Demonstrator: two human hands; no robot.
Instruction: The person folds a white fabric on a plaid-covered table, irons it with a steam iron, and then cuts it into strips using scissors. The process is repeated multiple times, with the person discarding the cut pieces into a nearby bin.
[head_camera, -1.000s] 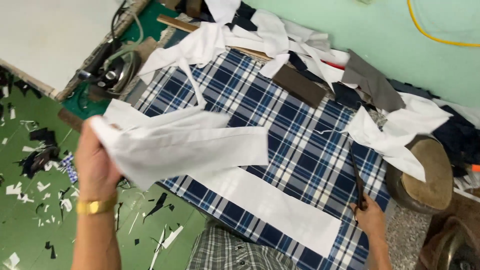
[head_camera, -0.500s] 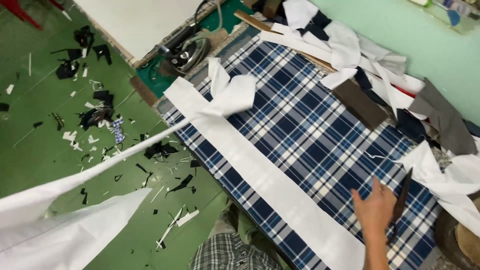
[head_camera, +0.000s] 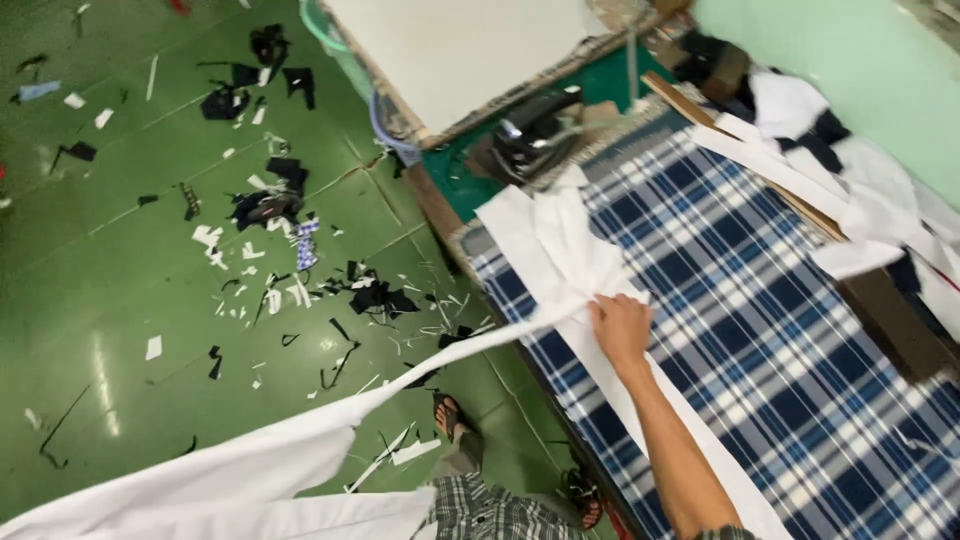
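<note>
Now the right hand (head_camera: 620, 328) is down on the long white fabric strip (head_camera: 560, 262), arm stretched forward from the lower edge of the view, wrist straight, fingers curled and pinching a fold of the strip against the plaid-covered table (head_camera: 790, 350). That strip lies along the near edge of the plaid, bunched into creases just beyond the knuckles. From the grip a second white length (head_camera: 300, 450) runs off the table edge, out over the green floor (head_camera: 130, 330), widening toward the lower left corner of the view. No left hand in sight; the white length leaves the view there.

Past the far end of the strip, a dark iron (head_camera: 540, 135) sits on a green pad just off the plaid. Farther along the plaid's far side, a wooden ruler (head_camera: 740, 165) lies slantwise, with white and dark cloth pieces (head_camera: 850, 170) heaped beside it against the pale green wall. Below the table edge, a sandalled foot (head_camera: 450, 415) stands on the floor, and black and white fabric scraps (head_camera: 280, 200) are scattered well out from the table.
</note>
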